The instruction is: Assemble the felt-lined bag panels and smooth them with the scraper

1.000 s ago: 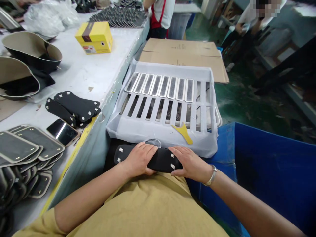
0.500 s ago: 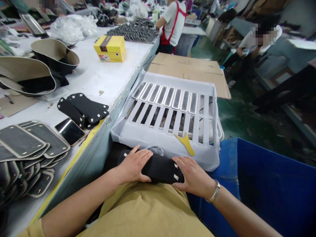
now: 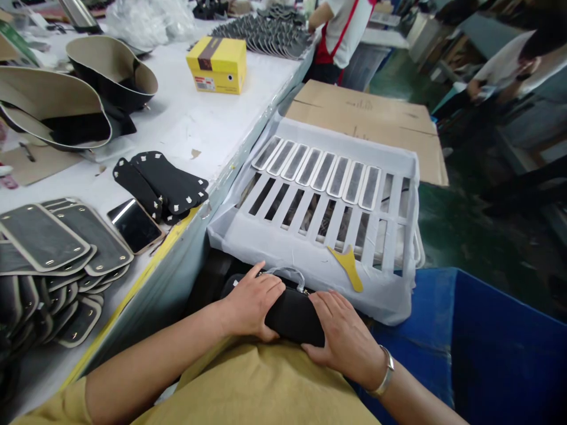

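Head view, left hand: the left hand (image 3: 252, 304) lies curled over the left end of the black pad (image 3: 292, 316), fingers bent down on its top and thumb below the edge, so it has hold of the pad

Head view, right hand: the right hand (image 3: 343, 339) covers the right end of the same pad, fingers spread and half closed around it; a metal bracelet (image 3: 383, 372) sits on its wrist

Head view, black pad: it lies across the lap between both hands, just in front of the yellow shirt (image 3: 248, 389), and its far edge is near the front rim of the white slotted tray (image 3: 283, 251)

Head view, beyond the hands: a yellow scraper (image 3: 348, 265) rests on the tray front, just past the right hand; grey strips (image 3: 319, 171) fill the far row of slots

Head view, left of the hands: on the worktop (image 3: 186, 124) lie a stack of black pads (image 3: 162, 186), a phone (image 3: 135, 224) and grey trimmed pieces (image 3: 48, 248)

Head view, right of the hands: a blue bin (image 3: 500, 342) stands close

Risk, slipping: the pad is supported only by the lap and two hands; I judge that if one hand loosens, that end can drop toward the bin or the floor

Risk, small tabs: a pale tab (image 3: 235, 283) shows at the pad's left end beside the left hand; hard pressing or sliding fingers may bend or peel such tabs

Risk, scraper: a forward push of the pad could knock the tray rim and shake the scraper off
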`<state>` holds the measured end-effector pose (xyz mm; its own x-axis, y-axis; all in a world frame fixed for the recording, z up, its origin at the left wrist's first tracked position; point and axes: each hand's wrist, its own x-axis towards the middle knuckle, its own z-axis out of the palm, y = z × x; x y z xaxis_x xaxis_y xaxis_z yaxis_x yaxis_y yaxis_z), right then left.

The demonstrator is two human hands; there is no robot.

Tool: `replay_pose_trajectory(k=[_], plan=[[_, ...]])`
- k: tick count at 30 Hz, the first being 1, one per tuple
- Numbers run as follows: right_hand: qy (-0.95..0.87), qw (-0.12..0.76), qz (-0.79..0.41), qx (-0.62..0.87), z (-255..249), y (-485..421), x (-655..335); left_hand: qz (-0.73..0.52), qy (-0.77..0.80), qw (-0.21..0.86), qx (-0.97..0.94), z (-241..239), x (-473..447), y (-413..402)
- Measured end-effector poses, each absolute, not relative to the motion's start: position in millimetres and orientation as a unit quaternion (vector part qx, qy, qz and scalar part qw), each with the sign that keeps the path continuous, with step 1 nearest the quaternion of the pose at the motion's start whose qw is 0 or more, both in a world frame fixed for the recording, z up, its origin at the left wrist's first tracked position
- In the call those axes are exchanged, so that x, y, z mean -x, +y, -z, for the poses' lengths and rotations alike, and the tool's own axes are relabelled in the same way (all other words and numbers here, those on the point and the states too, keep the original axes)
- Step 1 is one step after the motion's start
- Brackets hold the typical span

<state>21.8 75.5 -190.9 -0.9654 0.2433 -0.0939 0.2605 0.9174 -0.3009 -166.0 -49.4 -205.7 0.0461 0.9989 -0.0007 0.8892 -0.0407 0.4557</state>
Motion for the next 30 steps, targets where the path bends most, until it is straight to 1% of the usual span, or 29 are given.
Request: replay_pose_trajectory(k=[6, 10, 14, 17, 21, 24, 30], plan=[[0.985, 0.017, 0.128, -0.118, 192.4, 75.4, -20.8, -0.143, 0.674, 0.172, -0.704, 205.1, 191.5, -67.3], [0.994, 0.001, 0.074, -0.077, 194.6, 79.8, -20.3, -0.104, 0.695, 0.172, -0.691, 203.2, 225.8, -90.8], [0.998, -0.004, 0.051, -0.043, 196.6, 77.5, -6.0, -0.108, 0.693, 0.182, -0.689, 205.5, 245.2, -103.0], [0.996, 0.007, 0.073, -0.042, 196.9, 63.3, 18.1, -0.129, 0.687, 0.177, -0.693, 207.7, 248.0, -102.4], [0.989, 0.034, 0.135, -0.058, 198.5, 40.5, 54.2, -0.153, 0.682, 0.174, -0.694, 209.7, 248.1, -100.1], [0.982, 0.036, 0.167, -0.082, 201.3, 31.4, 69.6, -0.170, 0.676, 0.183, -0.694, 212.3, 250.4, -101.5], [0.980, 0.026, 0.170, -0.096, 205.9, 28.5, 70.8, -0.216, 0.678, 0.241, -0.660, 220.4, 265.0, -118.7]])
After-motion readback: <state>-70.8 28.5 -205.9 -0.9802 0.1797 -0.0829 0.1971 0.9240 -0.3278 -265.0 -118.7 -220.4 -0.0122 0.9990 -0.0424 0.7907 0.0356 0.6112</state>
